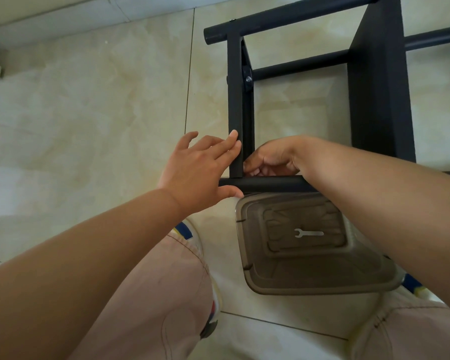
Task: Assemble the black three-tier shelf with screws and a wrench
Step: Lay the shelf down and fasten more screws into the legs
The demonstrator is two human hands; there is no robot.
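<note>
The black shelf frame lies on its side on the tiled floor, its tubes and flat panels running away from me. My left hand rests with straight fingers against the near upright panel, thumb under the near round tube. My right hand reaches inside the corner where that panel meets the tube, fingers curled on something small I cannot make out. A silver wrench lies in a brown plastic tray just below the tube. A screw sits in the bracket higher on the panel.
My knees in pale trousers and my shoes frame the tray on both sides. Beige floor tiles spread to the left of the shelf. A white ledge or wall base runs along the top left.
</note>
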